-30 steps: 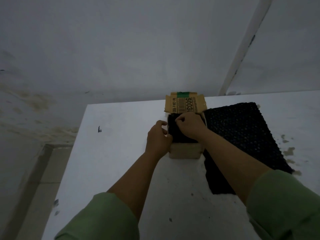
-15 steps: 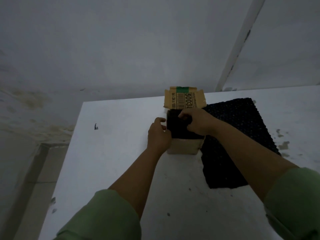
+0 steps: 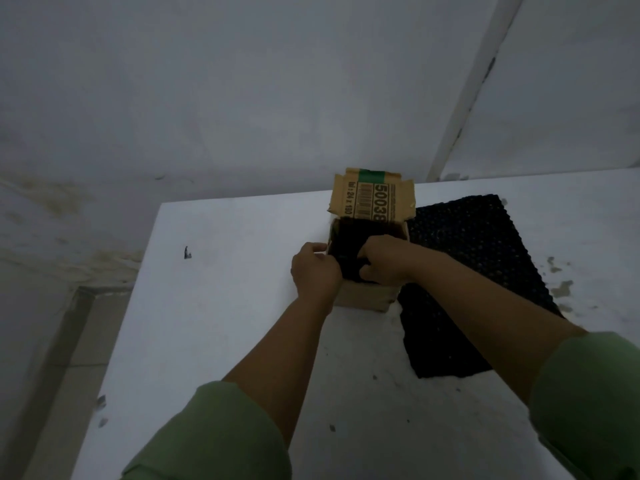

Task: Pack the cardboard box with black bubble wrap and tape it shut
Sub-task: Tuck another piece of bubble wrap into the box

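A small cardboard box (image 3: 363, 296) stands open on the white table (image 3: 214, 306), its printed far flap (image 3: 372, 199) upright with a green strip on top. Black bubble wrap (image 3: 348, 244) fills the inside of the box. My left hand (image 3: 313, 270) grips the box's left wall and near corner. My right hand (image 3: 388, 259) reaches over the box's right side, fingers curled down on the black wrap inside. A flat sheet of black bubble wrap (image 3: 478, 271) lies on the table to the right of the box, partly under my right forearm.
The table's left edge (image 3: 114, 358) drops to a tiled floor. A grey wall rises just behind the table. A small dark speck (image 3: 187, 252) sits on the table at the left. Chipped stains (image 3: 561, 287) mark the surface at the right.
My right hand has shifted from the box's far left corner toward the near right side, pressing the wrap lower. My left hand stays on the box's left wall.
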